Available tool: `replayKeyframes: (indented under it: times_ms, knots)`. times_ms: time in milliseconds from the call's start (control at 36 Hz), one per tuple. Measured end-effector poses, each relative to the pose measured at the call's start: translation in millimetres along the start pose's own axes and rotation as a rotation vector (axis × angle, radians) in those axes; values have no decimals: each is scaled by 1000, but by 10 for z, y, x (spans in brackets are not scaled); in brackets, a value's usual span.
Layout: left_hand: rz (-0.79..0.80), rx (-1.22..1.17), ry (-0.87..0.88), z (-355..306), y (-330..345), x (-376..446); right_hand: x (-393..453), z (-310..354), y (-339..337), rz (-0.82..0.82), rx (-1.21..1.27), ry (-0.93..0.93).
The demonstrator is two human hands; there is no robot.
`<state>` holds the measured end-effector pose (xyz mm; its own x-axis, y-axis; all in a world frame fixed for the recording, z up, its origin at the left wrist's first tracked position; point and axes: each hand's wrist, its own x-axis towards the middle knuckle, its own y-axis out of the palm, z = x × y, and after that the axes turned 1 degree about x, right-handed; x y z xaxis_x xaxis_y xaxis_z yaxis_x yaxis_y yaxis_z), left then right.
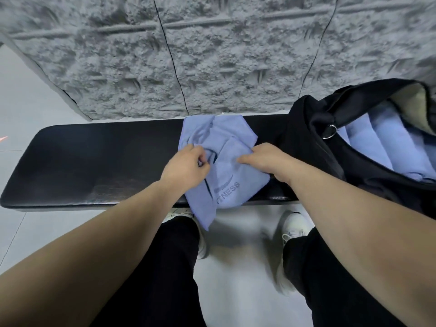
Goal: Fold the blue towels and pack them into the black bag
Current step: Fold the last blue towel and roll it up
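I see my left hand (186, 166) and right hand (264, 159) both curled, pinching the blue towel (226, 185) on the black bench (94, 161). The towel lies under them, the black bag (330, 147) just right.

Rough grey wall (212, 55), black padded bench (94, 161), seemingly tiled pale floor (23, 95)

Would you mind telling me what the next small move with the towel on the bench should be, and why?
Probably fold the hanging corner up. Both hands, left hand and right hand, grip the rumpled blue towel, whose near corner droops off the bench, while the black bag already holds folded towels.
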<state>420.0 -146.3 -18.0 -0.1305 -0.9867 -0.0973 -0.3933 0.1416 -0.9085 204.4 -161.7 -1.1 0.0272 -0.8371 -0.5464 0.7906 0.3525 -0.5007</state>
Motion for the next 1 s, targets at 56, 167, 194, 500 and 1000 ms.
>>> replayKeyframes:
  times_ms: [56,167,194,500,1000]
  knots:
    - [-9,9,9,16,11,-14,-72,0,-39,-24,36,-4]
    - [86,-39,-19,-10,1,-53,-193,-43,-112,-14,280,9]
    - [118,-70,-42,-28,-4,-74,-215,-58,-131,-22,339,13]
    - [113,210,-162,-38,59,-151,-471,-215,-339,-68,673,180]
    - [-31,226,-229,37,81,198,-487,-27,-206,111,664,48]
